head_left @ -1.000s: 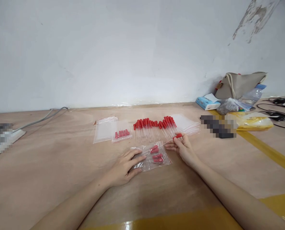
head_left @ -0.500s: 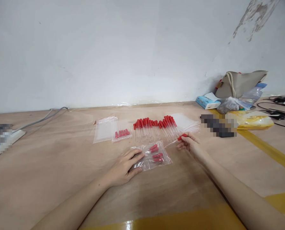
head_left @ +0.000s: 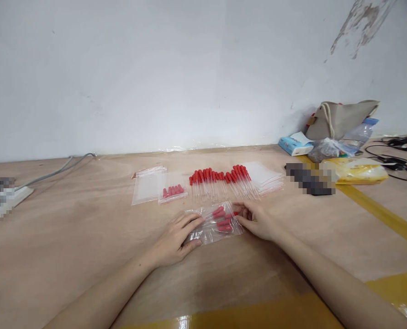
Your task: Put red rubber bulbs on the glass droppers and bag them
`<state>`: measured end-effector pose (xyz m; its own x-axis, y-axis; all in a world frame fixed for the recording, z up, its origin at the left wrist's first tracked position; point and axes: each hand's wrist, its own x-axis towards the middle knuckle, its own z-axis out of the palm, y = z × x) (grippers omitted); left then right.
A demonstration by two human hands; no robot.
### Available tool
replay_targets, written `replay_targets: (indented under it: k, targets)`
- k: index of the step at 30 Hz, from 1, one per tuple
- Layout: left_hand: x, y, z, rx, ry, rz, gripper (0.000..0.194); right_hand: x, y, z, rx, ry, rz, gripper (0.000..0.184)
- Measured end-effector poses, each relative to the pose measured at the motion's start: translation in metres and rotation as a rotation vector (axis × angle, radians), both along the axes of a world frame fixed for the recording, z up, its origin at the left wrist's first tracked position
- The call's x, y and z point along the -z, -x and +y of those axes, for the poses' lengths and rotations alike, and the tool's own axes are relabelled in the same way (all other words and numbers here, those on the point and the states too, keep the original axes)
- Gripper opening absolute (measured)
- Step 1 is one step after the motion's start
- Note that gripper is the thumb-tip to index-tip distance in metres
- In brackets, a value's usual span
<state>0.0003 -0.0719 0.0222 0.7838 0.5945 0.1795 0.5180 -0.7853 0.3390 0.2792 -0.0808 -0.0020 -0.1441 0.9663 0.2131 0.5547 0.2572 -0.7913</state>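
Note:
A clear zip bag point(head_left: 208, 235) lies on the table with several red-bulbed droppers point(head_left: 224, 224) inside. Flat across its left end rests my left hand point(head_left: 179, 237), fingers stretched out and thumb apart, pressing on the plastic. At the bag's right end, my right hand point(head_left: 256, 221) pinches a glass dropper by its red rubber bulb point(head_left: 236, 213); its tube reaches into the bag mouth. Behind the bag lies a row of loose droppers point(head_left: 206, 180), bulbs pointing away from me.
Left of the row are a filled bag of droppers point(head_left: 173, 191) and flat zip bags point(head_left: 145, 185). More flat bags point(head_left: 266, 178) lie to its right. Farther right are a blue tissue pack point(head_left: 295, 144), a yellow pack point(head_left: 361, 172), a dark pixelated object point(head_left: 313, 183) and black cables point(head_left: 400, 162).
My right hand has moved left and toward me, bringing the dropper from beside the row into the bag's right end. My left hand stays on the bag.

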Motion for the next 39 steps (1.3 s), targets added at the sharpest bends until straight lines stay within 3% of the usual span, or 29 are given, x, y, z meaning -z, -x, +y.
replay_targets:
  k: [4,10,16,21,25,28,31,33,34,37,39]
  targets:
    - [0.0,0.0,0.0,0.0,0.002,-0.001,0.046,0.005,0.003,0.002,-0.015,0.106,0.241,0.028]
    - [-0.001,0.0,0.0,-0.008,0.011,0.013,0.046,-0.005,0.008,-0.002,-0.133,0.32,0.476,0.03]
    - [-0.002,0.0,0.001,0.013,0.04,0.015,0.048,-0.009,0.009,0.006,0.158,0.339,0.336,0.04]
    - [-0.007,0.002,0.002,0.077,0.112,0.001,0.051,-0.01,0.013,0.008,0.001,0.39,0.256,0.031]
    - [-0.008,0.002,0.003,0.064,0.197,-0.057,0.054,-0.013,0.016,0.001,-0.119,0.514,0.55,0.026]
    - [-0.007,0.001,0.001,-0.028,0.196,-0.154,0.052,-0.016,0.017,-0.004,-0.204,0.634,0.831,0.025]
    - [-0.007,-0.002,-0.004,-0.324,0.181,-0.302,0.045,-0.016,0.018,-0.004,-0.203,0.621,1.016,0.02]
    - [-0.01,-0.006,-0.009,-0.475,0.336,-0.393,0.043,-0.016,0.019,-0.003,-0.202,0.604,1.098,0.019]
    - [-0.011,-0.008,-0.011,-0.491,0.481,-0.442,0.046,-0.016,0.021,-0.002,-0.203,0.598,1.128,0.019]
    - [-0.013,-0.02,-0.019,-0.365,0.975,-0.703,0.058,-0.018,0.03,-0.007,-0.236,0.607,1.166,0.023]
    - [-0.012,-0.029,-0.023,-0.301,1.186,-0.923,0.057,-0.018,0.039,-0.013,-0.305,0.655,1.143,0.024]
